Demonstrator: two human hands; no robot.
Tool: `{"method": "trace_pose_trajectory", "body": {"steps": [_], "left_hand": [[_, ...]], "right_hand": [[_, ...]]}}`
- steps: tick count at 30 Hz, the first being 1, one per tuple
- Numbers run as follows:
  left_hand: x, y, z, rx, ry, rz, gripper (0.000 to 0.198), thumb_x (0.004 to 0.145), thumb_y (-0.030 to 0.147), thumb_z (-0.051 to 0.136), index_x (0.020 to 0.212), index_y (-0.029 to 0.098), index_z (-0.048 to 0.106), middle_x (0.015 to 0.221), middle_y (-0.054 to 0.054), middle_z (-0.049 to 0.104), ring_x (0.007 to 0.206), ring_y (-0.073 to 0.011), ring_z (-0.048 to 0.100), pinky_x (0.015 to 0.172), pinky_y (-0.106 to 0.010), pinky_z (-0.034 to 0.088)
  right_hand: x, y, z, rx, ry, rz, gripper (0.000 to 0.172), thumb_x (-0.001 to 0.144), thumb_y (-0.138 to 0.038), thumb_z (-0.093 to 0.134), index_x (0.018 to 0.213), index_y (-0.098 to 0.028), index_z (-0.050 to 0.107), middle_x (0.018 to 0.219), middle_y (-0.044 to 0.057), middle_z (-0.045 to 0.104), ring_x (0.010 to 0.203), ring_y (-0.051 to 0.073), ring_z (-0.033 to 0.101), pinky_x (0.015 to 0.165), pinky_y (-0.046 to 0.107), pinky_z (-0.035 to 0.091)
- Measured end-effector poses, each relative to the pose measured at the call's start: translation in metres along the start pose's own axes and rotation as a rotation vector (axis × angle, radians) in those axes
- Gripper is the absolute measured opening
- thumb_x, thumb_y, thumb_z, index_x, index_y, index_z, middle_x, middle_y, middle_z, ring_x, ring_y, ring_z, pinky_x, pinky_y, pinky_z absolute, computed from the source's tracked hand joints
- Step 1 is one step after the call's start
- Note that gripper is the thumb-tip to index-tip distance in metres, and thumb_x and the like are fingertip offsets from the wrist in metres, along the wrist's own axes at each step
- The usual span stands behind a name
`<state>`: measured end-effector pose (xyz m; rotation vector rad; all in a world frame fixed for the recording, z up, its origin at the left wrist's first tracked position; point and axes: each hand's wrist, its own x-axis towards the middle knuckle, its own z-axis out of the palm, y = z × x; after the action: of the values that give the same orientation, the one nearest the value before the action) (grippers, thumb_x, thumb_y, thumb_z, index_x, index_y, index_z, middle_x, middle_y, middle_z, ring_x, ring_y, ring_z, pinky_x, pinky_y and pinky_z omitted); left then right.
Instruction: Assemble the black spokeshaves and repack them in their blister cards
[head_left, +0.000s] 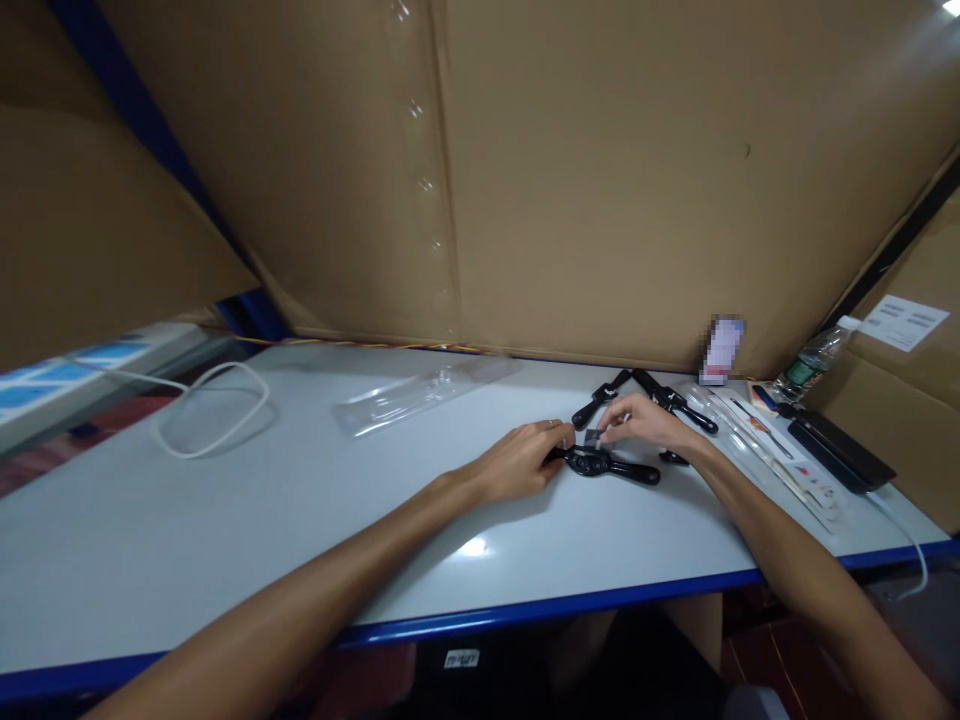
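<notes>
1. The cardboard wall [585, 200] backs the whole scene.
2. The white-topped bench [300, 540] carries everything. Its surface looks glossy, so a black part pushed sideways might skid on it.
3. On the bench, well left of the work, lies a clear plastic tray [405, 400]; being see-through, it could be overlooked and knocked by a sweeping forearm.
4. To the right, clear-and-white packaging [776, 450] slants beside the right forearm, which could catch it if drawn outward.
5. The left hand [525, 460] is closed around the left end of the near black tool. The right hand [641, 420] has thumb and fingers brought together on a small dark piece.
6. That black two-handled tool [592, 463] lies between the hands, its right handle free. With only one end gripped, it could twist under an uneven push.
7. Just behind, two more black tools [604, 398] [675, 400] lie close to the right hand; crowding could make its knuckles bump them.
8. The small dark piece [592, 438] stands at the tool's far edge. A thin fingertip hold could let it slip or tilt; if its edge is sharp, which I cannot tell, a slip could nick a finger.
</notes>
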<state>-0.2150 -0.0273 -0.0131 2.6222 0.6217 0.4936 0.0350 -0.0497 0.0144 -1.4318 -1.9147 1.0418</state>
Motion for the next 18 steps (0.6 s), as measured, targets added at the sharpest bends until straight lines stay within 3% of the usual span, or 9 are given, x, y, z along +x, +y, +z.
{"method": "trace_pose_trajectory", "body": {"steps": [4, 8, 10, 12, 18], "left_hand": [[0.0, 0.002, -0.001, 0.01, 0.005, 0.002, 0.016, 0.086, 0.012, 0.049, 0.097, 0.02, 0.057, 0.094, -0.006, 0.065, 0.083, -0.0215, 0.059, 0.075, -0.036, 0.045], [0.0, 0.002, 0.0, 0.008, 0.01, -0.004, 0.017, 0.084, 0.01, 0.05, 0.095, 0.02, 0.057, 0.094, -0.006, 0.065, 0.084, -0.0216, 0.06, 0.076, -0.035, 0.045], [0.0, 0.002, 0.001, 0.012, 0.013, -0.004, 0.016, 0.085, 0.01, 0.05, 0.095, 0.02, 0.056, 0.095, -0.006, 0.065, 0.085, -0.0218, 0.06, 0.076, -0.035, 0.045], [0.0, 0.001, 0.001, 0.012, 0.017, -0.004, 0.016, 0.085, 0.01, 0.05, 0.096, 0.021, 0.056, 0.097, -0.006, 0.065, 0.086, -0.0221, 0.06, 0.077, -0.035, 0.045], [-0.001, -0.001, 0.003, -0.004, 0.014, 0.001, 0.019, 0.084, 0.008, 0.049, 0.097, 0.021, 0.056, 0.098, -0.006, 0.065, 0.088, -0.0228, 0.06, 0.078, -0.036, 0.046]], "right_hand": [[-0.005, -0.002, -0.008, -0.083, 0.057, 0.057, 0.014, 0.076, -0.029, 0.072, 0.078, -0.016, 0.075, 0.059, -0.001, 0.065, 0.054, 0.012, 0.054, 0.054, 0.024, 0.039], [-0.006, -0.001, -0.008, -0.076, 0.052, 0.087, 0.025, 0.08, -0.039, 0.07, 0.072, -0.016, 0.068, 0.067, 0.003, 0.07, 0.054, 0.013, 0.058, 0.047, 0.022, 0.036], [-0.004, 0.0, -0.005, -0.038, 0.125, 0.09, 0.018, 0.073, -0.031, 0.075, 0.075, -0.017, 0.064, 0.063, -0.001, 0.066, 0.054, 0.013, 0.059, 0.045, 0.021, 0.036], [-0.001, 0.003, 0.0, 0.054, 0.173, 0.098, 0.022, 0.068, -0.022, 0.074, 0.085, -0.019, 0.06, 0.06, -0.004, 0.063, 0.052, 0.012, 0.058, 0.045, 0.02, 0.038], [0.002, 0.006, 0.016, 0.226, 0.047, 0.138, 0.021, 0.071, -0.019, 0.069, 0.091, -0.017, 0.062, 0.065, -0.003, 0.063, 0.055, 0.012, 0.055, 0.05, 0.022, 0.043]]}}
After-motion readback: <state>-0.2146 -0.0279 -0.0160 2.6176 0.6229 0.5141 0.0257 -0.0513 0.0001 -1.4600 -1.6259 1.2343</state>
